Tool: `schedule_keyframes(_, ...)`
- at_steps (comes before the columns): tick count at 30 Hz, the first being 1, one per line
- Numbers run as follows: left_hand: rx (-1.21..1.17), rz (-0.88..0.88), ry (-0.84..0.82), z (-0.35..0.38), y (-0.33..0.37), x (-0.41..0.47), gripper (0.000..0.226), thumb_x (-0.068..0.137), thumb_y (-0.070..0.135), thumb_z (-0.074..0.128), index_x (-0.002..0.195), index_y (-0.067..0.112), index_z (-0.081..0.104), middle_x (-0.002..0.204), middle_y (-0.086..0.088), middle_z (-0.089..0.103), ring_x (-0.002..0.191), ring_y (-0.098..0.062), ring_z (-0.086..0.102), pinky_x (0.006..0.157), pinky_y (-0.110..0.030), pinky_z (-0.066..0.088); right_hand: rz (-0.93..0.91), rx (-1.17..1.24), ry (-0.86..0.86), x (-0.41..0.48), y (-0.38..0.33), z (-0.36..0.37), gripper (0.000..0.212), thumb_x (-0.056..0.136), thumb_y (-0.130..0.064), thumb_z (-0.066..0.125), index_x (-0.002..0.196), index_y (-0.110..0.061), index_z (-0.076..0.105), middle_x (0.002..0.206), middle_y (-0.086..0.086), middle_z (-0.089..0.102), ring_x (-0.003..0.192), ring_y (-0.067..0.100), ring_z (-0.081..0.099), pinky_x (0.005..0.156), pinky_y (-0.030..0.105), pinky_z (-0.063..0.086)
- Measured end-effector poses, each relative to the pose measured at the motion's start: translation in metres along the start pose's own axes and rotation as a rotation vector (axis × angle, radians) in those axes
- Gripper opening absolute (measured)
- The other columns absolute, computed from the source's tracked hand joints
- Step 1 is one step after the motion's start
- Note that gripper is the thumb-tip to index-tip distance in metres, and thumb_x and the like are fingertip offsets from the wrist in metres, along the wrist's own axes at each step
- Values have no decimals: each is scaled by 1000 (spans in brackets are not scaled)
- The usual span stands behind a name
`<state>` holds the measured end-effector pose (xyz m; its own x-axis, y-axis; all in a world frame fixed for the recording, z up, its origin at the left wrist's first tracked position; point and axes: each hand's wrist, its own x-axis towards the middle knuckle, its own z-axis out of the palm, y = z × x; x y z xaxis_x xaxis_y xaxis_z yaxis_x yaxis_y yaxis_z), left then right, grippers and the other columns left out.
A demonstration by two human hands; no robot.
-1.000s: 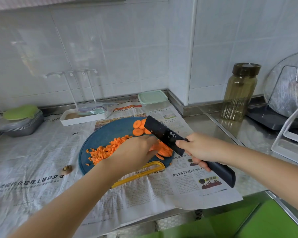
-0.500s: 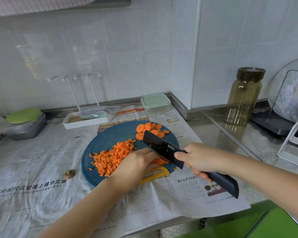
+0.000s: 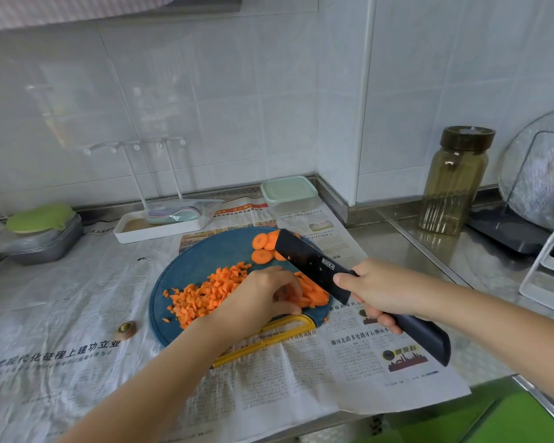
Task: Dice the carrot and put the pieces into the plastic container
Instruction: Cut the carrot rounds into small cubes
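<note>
A heap of diced carrot (image 3: pixel 205 292) lies on the round blue cutting board (image 3: pixel 202 251), and a few round carrot slices (image 3: pixel 263 247) sit at its far edge. My left hand (image 3: pixel 263 295) curls over a bunch of cut carrot slices (image 3: pixel 314 294) at the board's near right, holding them down. My right hand (image 3: pixel 381 289) grips the handle of a black knife (image 3: pixel 314 263), whose blade slants over those slices just right of my left fingers. The plastic container (image 3: pixel 288 193), shut with a mint lid, stands against the back wall.
Newspaper covers the counter. A yellow peeler (image 3: pixel 269 340) lies at the board's near edge, partly under my left arm, and a carrot end (image 3: pixel 127 327) lies left of it. Behind stand a white tray (image 3: pixel 160 225), grey tins (image 3: pixel 42 244), a brown jar (image 3: pixel 454 180) and a rack (image 3: pixel 544 282).
The knife came down beside my left fingers and has lifted again towards the round slices. My left hand has stayed on the carrot slices.
</note>
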<state>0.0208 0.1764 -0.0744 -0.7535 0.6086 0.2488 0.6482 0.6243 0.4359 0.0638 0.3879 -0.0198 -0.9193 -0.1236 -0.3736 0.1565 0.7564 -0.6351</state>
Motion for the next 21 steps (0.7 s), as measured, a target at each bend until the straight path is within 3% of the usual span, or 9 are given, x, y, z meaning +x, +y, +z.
schedule_keyframes(5, -132, -75, -84, -8, -1, 3, 16, 79, 24, 75, 92, 20, 68, 90, 12, 62, 79, 1, 57, 71, -11, 46, -21, 1, -5, -1, 2, 2, 40, 102, -37, 37, 71, -12, 42, 33, -2, 43, 28, 15, 38, 37, 24, 38)
schedule_keyframes(11, 82, 127, 61, 5, -8, -11, 15, 85, 16, 68, 100, 15, 69, 101, 2, 62, 86, -8, 59, 79, -15, 47, -20, -32, -22, -2, 1, 4, 37, 102, -36, 38, 75, -12, 42, 37, 1, 43, 30, 15, 39, 35, 24, 39)
schedule_keyframes(14, 102, 189, 107, 7, -7, -18, 19, 91, 22, 58, 104, 16, 70, 103, 3, 63, 90, -7, 62, 83, -15, 47, -31, -57, -33, -3, 0, 5, 38, 102, -37, 37, 74, -13, 43, 41, 3, 45, 32, 16, 40, 35, 24, 40)
schedule_keyframes(21, 99, 270, 167, 9, -4, -24, 26, 92, 24, 49, 101, 13, 71, 105, 2, 65, 93, -6, 61, 85, -3, 41, -40, -98, -79, -3, -1, 9, 37, 102, -37, 37, 72, -15, 40, 36, -3, 44, 32, 16, 41, 36, 22, 39)
